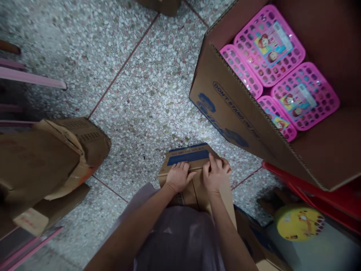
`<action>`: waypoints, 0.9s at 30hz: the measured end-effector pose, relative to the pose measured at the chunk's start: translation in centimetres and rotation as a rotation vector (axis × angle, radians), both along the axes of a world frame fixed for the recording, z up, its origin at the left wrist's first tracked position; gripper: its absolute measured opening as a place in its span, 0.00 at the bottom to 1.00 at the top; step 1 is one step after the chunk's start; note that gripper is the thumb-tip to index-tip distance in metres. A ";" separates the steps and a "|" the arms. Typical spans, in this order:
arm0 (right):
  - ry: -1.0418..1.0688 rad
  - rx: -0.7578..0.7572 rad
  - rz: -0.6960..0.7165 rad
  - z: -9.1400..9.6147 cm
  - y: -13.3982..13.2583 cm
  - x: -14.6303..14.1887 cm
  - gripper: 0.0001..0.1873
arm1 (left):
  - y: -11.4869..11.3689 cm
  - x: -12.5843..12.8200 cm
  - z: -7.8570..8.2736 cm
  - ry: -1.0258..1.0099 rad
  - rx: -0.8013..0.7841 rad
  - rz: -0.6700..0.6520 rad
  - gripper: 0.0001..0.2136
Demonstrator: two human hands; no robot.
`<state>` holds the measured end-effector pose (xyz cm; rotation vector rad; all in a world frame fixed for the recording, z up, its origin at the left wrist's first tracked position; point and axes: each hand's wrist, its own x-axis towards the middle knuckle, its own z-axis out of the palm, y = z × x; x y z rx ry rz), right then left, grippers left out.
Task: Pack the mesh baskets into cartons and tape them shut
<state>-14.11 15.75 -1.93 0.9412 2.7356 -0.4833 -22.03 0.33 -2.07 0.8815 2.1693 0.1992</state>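
Note:
A small brown cardboard box (188,155) with a blue printed band stands low in front of me on the speckled floor. My left hand (178,176) lies on its top flap, fingers curled down onto the cardboard. My right hand (215,174) presses beside it, fingers bent over the flap's seam. Both hands touch the box top close together; whether they grip an edge or just press is unclear.
A large open carton (225,101) at the right holds several pink perforated baskets (269,45). Crumpled cardboard (50,158) lies at the left. A yellow round toy (300,223) and a red plastic piece (310,190) sit at lower right. Terrazzo floor (141,86) spreads between them.

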 end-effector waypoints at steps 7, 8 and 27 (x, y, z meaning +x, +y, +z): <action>0.062 -0.014 0.037 -1.4 1.0 0.6 0.22 | 1.7 -0.2 -0.1 0.018 -0.079 0.089 0.18; 0.093 -0.027 0.015 -1.5 1.1 0.6 0.21 | 1.9 -0.3 0.0 0.016 -0.083 0.102 0.18; 0.371 -0.065 0.088 -2.1 0.9 2.3 0.07 | 1.4 -0.3 -0.7 0.018 -0.151 0.174 0.21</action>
